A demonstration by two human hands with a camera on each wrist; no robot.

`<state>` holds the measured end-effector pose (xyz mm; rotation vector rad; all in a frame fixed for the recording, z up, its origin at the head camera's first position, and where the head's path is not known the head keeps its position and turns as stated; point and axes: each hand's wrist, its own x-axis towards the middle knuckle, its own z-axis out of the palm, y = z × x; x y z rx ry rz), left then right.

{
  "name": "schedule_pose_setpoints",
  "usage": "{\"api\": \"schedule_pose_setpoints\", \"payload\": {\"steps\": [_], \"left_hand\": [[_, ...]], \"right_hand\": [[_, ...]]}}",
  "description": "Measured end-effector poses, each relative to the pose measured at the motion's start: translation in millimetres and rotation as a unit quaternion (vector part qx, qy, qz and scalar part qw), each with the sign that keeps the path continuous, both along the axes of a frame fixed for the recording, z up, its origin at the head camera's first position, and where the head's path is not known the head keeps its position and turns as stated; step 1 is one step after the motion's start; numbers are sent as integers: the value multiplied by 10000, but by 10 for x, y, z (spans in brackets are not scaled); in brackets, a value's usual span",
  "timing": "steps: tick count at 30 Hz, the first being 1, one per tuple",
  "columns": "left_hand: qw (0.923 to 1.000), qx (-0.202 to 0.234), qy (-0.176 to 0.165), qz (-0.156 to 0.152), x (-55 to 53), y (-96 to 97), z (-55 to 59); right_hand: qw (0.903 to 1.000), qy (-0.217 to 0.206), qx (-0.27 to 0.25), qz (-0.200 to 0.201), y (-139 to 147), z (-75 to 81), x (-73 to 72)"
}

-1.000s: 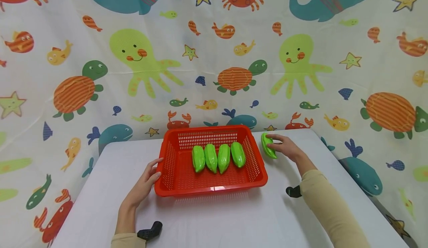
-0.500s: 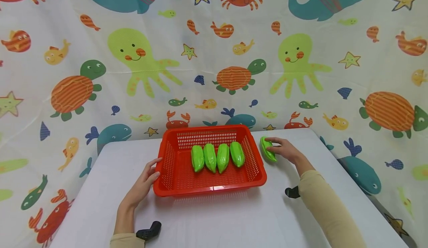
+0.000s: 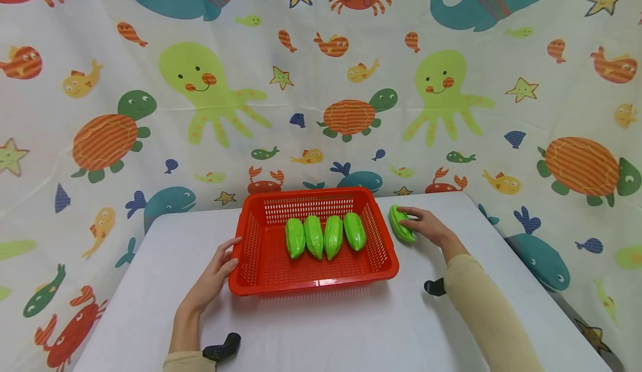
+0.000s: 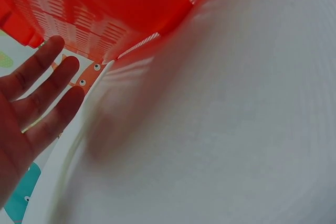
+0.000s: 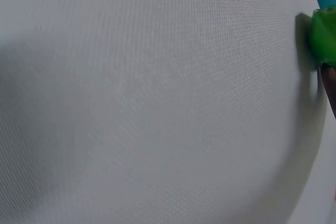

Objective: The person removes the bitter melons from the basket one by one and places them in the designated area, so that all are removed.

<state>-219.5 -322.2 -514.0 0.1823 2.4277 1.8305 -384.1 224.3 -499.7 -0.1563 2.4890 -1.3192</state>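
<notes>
My left hand [image 3: 213, 277] is at the left side of a red plastic basket [image 3: 321, 285], its fingertips right at the rim. In the left wrist view its fingers [image 4: 52, 103] are spread and nearly straight beside the slotted wall. Several glossy green star fruits [image 3: 313, 237] lie side by side inside the basket. Just right of the basket, one more green star fruit [image 3: 400, 224] is low at the table, held between the thumb and fingers of my right hand [image 3: 428, 227]. In the right wrist view only its green end [image 5: 324, 38] and part of a finger show.
A white table [image 3: 321, 333] bears the basket. Behind it hangs a cloth [image 3: 301, 93] printed with sea animals. A black wrist device [image 3: 222, 347] sticks out beside the left sleeve, another [image 3: 434, 287] beside the right sleeve.
My right hand and the star fruit in it have moved slightly down and towards me since a second ago, then stayed. The left hand and basket keep their places; the head view shifts slightly.
</notes>
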Motion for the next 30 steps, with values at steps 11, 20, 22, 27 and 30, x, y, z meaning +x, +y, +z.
{"api": "schedule_pose_setpoints", "payload": {"steps": [11, 20, 22, 27, 30], "left_hand": [[10000, -31, -69, 65, -1, -10, 1], [9999, -33, -99, 42, -6, -3, 1], [9999, -33, -99, 43, -6, -3, 1], [9999, -62, -94, 60, -7, -6, 1], [9999, -52, -105, 62, -5, -7, 2]], "right_hand": [[9999, -87, -67, -32, 1, -15, -30], [9994, -196, -260, -129, -16, -29, -7], [9991, -205, -330, -155, -22, -29, 2], [9987, -216, -433, -166, -28, -30, 10], [9988, -221, -407, -187, -29, -30, 9]]}}
